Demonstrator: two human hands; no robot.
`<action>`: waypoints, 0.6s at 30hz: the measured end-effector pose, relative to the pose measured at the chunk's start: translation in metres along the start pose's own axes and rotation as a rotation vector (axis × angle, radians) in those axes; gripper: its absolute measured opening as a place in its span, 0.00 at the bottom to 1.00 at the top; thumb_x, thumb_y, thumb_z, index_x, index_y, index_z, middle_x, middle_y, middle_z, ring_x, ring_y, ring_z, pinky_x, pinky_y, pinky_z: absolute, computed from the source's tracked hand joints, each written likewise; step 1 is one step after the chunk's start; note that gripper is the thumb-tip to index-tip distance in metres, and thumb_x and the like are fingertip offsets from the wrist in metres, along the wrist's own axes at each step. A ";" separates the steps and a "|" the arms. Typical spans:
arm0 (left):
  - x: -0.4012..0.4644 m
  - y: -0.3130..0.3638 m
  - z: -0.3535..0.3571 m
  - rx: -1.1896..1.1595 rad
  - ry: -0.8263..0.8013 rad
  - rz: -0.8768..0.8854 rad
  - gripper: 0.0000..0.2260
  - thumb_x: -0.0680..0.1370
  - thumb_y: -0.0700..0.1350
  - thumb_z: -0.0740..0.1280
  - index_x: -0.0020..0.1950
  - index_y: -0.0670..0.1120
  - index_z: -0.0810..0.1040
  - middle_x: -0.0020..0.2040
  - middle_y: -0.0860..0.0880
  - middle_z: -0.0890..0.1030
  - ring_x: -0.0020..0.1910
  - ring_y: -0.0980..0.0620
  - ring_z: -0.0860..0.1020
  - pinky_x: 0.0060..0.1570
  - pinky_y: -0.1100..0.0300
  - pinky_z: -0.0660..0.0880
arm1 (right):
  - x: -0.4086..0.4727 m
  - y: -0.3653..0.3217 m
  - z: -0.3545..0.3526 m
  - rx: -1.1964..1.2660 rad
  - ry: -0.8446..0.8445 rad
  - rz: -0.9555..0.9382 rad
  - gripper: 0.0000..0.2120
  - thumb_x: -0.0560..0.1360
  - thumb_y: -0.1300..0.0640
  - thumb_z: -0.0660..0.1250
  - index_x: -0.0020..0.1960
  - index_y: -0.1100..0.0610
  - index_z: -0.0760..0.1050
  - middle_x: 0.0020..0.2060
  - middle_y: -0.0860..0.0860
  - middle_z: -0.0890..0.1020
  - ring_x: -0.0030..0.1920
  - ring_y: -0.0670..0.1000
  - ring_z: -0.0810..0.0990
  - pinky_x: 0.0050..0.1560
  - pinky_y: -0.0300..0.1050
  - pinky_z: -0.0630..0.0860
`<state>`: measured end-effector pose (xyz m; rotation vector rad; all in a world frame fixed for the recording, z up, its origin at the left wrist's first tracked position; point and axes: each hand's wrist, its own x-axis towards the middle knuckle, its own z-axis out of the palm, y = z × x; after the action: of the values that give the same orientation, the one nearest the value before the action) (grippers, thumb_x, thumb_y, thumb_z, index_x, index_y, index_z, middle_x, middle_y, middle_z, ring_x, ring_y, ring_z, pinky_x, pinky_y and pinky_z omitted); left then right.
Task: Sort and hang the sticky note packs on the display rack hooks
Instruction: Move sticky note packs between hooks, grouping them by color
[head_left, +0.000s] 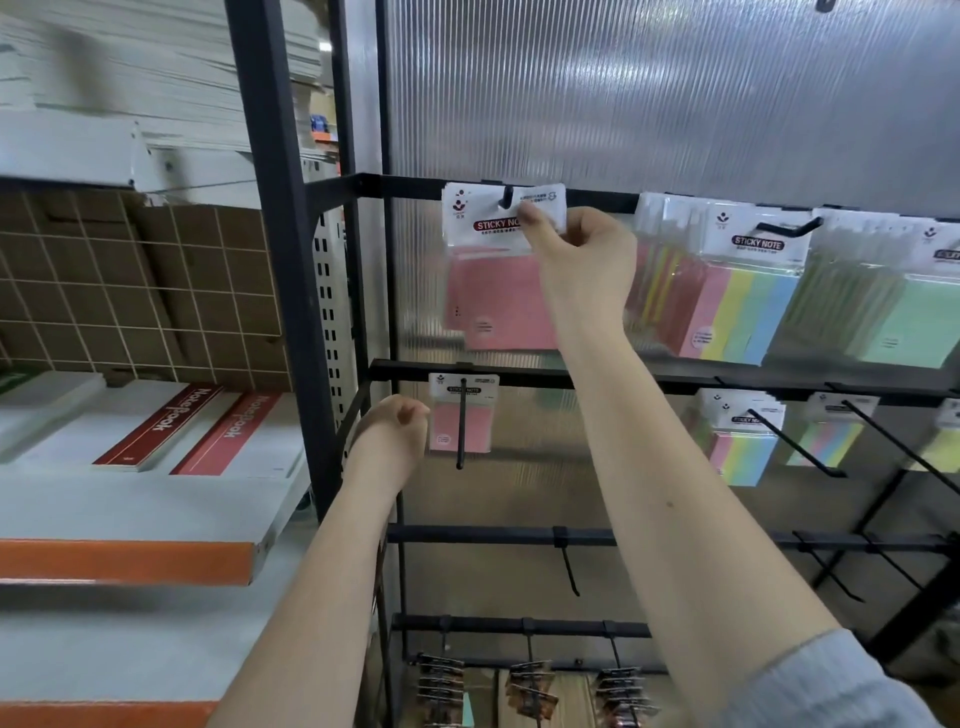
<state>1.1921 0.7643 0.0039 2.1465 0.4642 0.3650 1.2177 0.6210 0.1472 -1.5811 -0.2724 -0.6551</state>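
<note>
The right hand (582, 249) is pinching the pink pack (498, 270) by its header, so its hole meets the hook (506, 197); the left hand (395, 431), below, is hanging loosely curled, holding nothing.

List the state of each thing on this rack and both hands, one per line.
Right hand: pinching the header of the large pink pack.
Large pink pack: on the top-row hook.
Left hand: loosely curled, holding nothing.
Small pink pack: hanging on second-row hook.
Multicolour pack: hanging on top row.
Third-row hook: bare.
</note>
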 end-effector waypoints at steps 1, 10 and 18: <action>0.003 0.000 0.000 0.024 -0.030 -0.024 0.10 0.82 0.45 0.54 0.56 0.49 0.74 0.51 0.50 0.76 0.45 0.54 0.74 0.37 0.65 0.70 | 0.004 0.002 0.001 -0.015 0.005 -0.005 0.21 0.72 0.49 0.72 0.31 0.56 0.64 0.25 0.47 0.63 0.25 0.44 0.59 0.25 0.33 0.58; 0.027 -0.004 0.008 0.033 -0.032 -0.078 0.09 0.81 0.46 0.54 0.53 0.49 0.74 0.50 0.52 0.73 0.48 0.55 0.73 0.44 0.62 0.70 | 0.023 0.011 0.009 -0.085 0.014 0.005 0.12 0.71 0.48 0.73 0.45 0.52 0.72 0.36 0.44 0.74 0.34 0.42 0.72 0.31 0.30 0.65; 0.040 0.008 0.016 0.055 -0.054 -0.084 0.12 0.81 0.40 0.54 0.46 0.45 0.77 0.43 0.47 0.77 0.40 0.49 0.75 0.39 0.63 0.71 | -0.024 0.035 -0.032 -0.044 0.083 -0.083 0.03 0.75 0.55 0.69 0.46 0.53 0.77 0.36 0.42 0.79 0.36 0.39 0.75 0.41 0.31 0.73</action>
<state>1.2361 0.7666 0.0046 2.1769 0.5376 0.2495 1.2095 0.5907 0.1044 -1.5872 -0.2643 -0.7939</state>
